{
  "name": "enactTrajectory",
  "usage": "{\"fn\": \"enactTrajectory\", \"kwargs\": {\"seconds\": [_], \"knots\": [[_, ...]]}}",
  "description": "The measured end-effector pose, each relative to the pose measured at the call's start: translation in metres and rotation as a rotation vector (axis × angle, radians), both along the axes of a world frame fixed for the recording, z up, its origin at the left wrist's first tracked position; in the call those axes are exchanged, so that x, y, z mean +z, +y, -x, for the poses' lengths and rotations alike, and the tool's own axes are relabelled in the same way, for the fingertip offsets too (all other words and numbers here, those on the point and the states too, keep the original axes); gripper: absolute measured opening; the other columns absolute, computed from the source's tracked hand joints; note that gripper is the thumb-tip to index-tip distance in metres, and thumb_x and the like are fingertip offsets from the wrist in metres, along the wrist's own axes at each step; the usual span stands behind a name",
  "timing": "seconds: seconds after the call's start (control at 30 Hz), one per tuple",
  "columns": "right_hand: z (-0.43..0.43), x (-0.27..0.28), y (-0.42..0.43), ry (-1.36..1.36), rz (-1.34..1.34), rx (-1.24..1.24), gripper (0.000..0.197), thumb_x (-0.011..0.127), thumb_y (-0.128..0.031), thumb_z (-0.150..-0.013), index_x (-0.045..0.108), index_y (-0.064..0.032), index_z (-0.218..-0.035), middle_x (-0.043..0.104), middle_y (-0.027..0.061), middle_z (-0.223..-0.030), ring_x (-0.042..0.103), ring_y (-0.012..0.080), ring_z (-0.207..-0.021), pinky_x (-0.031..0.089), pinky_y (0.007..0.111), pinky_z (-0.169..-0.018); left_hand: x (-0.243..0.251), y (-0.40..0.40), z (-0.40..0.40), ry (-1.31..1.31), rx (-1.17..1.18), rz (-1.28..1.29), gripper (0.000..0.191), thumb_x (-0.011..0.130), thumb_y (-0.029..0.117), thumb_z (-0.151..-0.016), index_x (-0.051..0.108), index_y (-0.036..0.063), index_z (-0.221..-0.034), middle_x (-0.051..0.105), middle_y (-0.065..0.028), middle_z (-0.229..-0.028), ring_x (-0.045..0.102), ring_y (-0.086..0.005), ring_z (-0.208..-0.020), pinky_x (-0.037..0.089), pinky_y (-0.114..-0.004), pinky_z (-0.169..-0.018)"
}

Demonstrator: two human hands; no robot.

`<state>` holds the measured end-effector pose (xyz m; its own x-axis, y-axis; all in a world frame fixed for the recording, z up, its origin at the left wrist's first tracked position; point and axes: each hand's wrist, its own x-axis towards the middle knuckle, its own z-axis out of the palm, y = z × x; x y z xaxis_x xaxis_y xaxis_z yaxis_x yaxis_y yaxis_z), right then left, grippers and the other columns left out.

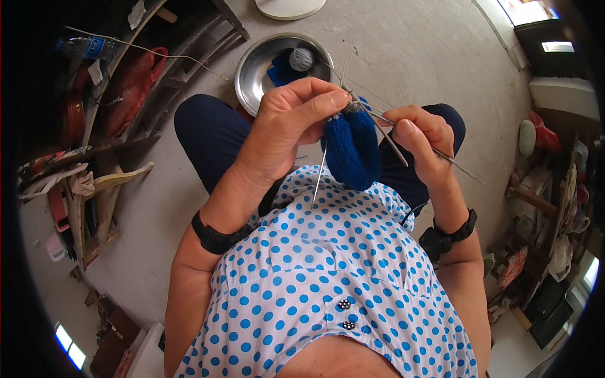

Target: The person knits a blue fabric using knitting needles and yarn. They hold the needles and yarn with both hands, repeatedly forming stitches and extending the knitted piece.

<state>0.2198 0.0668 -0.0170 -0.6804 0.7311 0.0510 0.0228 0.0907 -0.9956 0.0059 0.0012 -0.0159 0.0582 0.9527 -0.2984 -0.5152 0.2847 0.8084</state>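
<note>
A blue knitted piece (352,151) with a grey edge hangs from several thin metal knitting needles (390,141) above my lap. My left hand (302,106) pinches its grey top edge between thumb and fingers, and one needle points down below that hand. My right hand (423,139) grips a needle that slants from the knitting down to the right. Grey yarn runs from a ball (301,59) towards the needles. The ball lies with dark blue material (282,75) in a metal basin (246,71) beyond my left hand.
The basin stands on a concrete floor (401,42), near a round white base (290,5). Wooden racks on the left hold a red plastic bag (134,94) and a water bottle (92,46). On the right are a pale green gourd-like object (527,138) and cluttered wooden shelving (534,198).
</note>
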Motion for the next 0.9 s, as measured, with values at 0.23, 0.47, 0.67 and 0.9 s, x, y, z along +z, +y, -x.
{"fn": "enactTrajectory", "kwargs": {"seconds": [0.23, 0.47, 0.67, 0.9], "knots": [[0.017, -0.008, -0.009, -0.14, -0.602, -0.195, 0.012, 0.059, 0.0, -0.079, 0.065, -0.003, -0.089, 0.059, 0.0073, -0.065, 0.055, 0.0144, -0.051, 0.043, 0.025, -0.049, 0.002, 0.0, -0.005, 0.027, 0.141, 0.029, 0.015, 0.064, 0.015, -0.087, 0.066, 0.0036, -0.098, 0.064, 0.0011, -0.076, 0.053, 0.0001, -0.056, 0.041, -0.01, -0.048], [0.024, 0.0, 0.005, -0.379, -0.842, -0.18, 0.046, 0.077, -0.035, -0.07, 0.06, -0.0046, -0.1, 0.057, 0.0058, -0.073, 0.058, 0.0212, -0.064, 0.047, 0.029, -0.055, -0.005, -0.002, -0.009, 0.092, 0.045, 0.045, 0.018, 0.063, 0.01, -0.088, 0.066, 0.0023, -0.104, 0.064, 0.0001, -0.08, 0.048, 0.0008, -0.053, 0.035, -0.011, -0.044], [0.043, -0.004, 0.021, -0.238, -0.912, -0.049, 0.063, 0.074, -0.059, -0.062, 0.058, -0.0069, -0.093, 0.056, 0.0066, -0.078, 0.059, 0.0237, -0.072, 0.047, 0.032, -0.059, -0.005, -0.001, -0.013, 0.181, 0.001, -0.017, 0.017, 0.061, 0.011, -0.089, 0.066, 0.0024, -0.103, 0.064, -0.0002, -0.079, 0.045, 0.0011, -0.051, 0.033, -0.012, -0.043], [0.022, -0.009, 0.016, -0.26, -0.83, -0.12, 0.044, 0.075, -0.044, -0.071, 0.06, -0.0039, -0.082, 0.058, 0.0075, -0.07, 0.058, 0.0238, -0.059, 0.044, 0.031, -0.052, 0.0, -0.004, -0.006, 0.13, 0.023, 0.016, 0.018, 0.062, 0.009, -0.087, 0.065, 0.0016, -0.103, 0.063, 0.0, -0.077, 0.044, 0.001, -0.05, 0.032, -0.011, -0.042]]}}
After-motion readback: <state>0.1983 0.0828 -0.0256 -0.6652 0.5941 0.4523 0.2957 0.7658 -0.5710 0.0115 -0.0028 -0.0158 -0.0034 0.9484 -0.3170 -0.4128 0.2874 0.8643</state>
